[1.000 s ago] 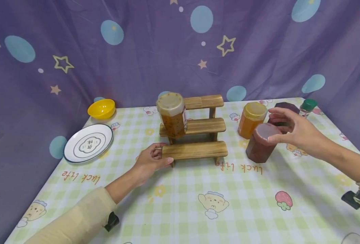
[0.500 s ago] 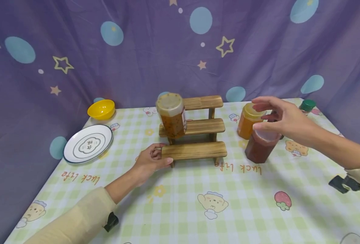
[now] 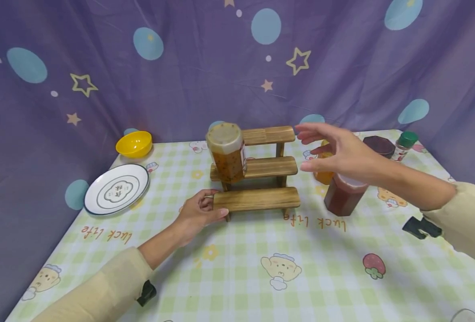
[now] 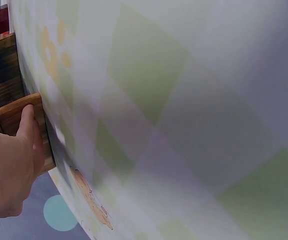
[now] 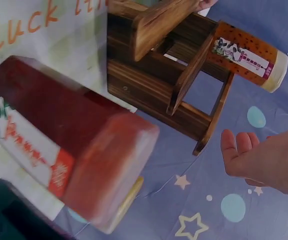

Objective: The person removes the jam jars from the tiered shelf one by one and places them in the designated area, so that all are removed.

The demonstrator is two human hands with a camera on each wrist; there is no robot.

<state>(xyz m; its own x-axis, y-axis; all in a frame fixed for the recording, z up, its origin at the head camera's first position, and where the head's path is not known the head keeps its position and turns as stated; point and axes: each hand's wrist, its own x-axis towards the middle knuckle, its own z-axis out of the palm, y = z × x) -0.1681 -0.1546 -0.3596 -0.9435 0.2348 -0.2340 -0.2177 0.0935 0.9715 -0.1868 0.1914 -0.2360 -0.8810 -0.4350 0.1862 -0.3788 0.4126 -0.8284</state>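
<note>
My left hand (image 3: 197, 213) grips the left end of the lowest step of a three-step wooden shelf (image 3: 261, 200); in the left wrist view, fingers and thumb hold that step's end. On the left of the middle step stands a hexagonal jar (image 3: 228, 158) of brown-orange contents with dark specks and a pale lid. My right hand (image 3: 344, 154) hovers open, holding nothing, fingers pointing left toward the shelf's right end. Below it are a dark red jar (image 3: 343, 197) and a yellow-orange jar (image 3: 323, 178), both partly hidden by the hand in the head view.
Behind the right forearm stand a dark purple jar (image 3: 378, 145) and a green-capped shaker bottle (image 3: 404, 145). A white plate (image 3: 137, 197) and a yellow bowl (image 3: 134, 144) sit on the left. A purple curtain (image 3: 205, 67) hangs behind the checked tablecloth (image 3: 237, 277).
My right hand has moved left, from beside the dark red jar, over the yellow-orange jar and toward the shelf. The left hand and the jars have stayed in place.
</note>
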